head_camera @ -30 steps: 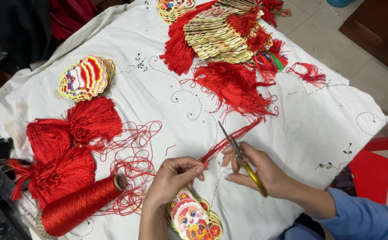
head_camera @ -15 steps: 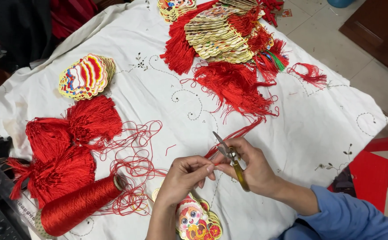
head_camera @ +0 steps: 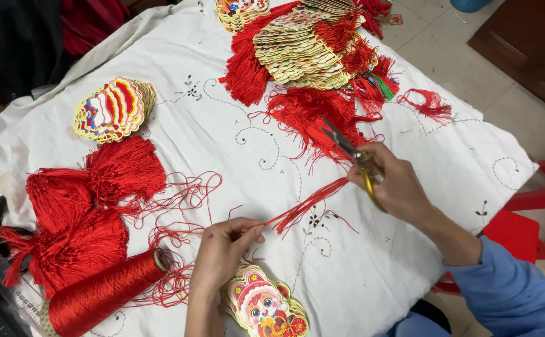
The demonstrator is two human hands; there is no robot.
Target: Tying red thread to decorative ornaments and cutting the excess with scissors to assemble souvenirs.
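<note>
My left hand [head_camera: 226,249] pinches the thin end of a red tassel [head_camera: 305,204] that stretches up and to the right above the white cloth [head_camera: 235,143]. My right hand [head_camera: 392,181] grips scissors [head_camera: 352,153] with yellow handles, their blades pointing up-left over a heap of red tassels [head_camera: 313,115]. The tassel's fringe end lies just left of my right hand. A stack of colourful cartoon-face card cutouts [head_camera: 264,306] sits under my left wrist.
A spool of red thread [head_camera: 104,293] lies at lower left beside piled red tassels [head_camera: 85,200] and loose thread. Another stack of cutouts [head_camera: 111,109] sits upper left. Finished ornaments with tassels [head_camera: 303,47] are heaped at the top. A red stool [head_camera: 534,215] stands at right.
My hands have drawn apart: the right hand with the scissors moved up and to the right, the left hand moved down-left, and the tassel now stretches between them.
</note>
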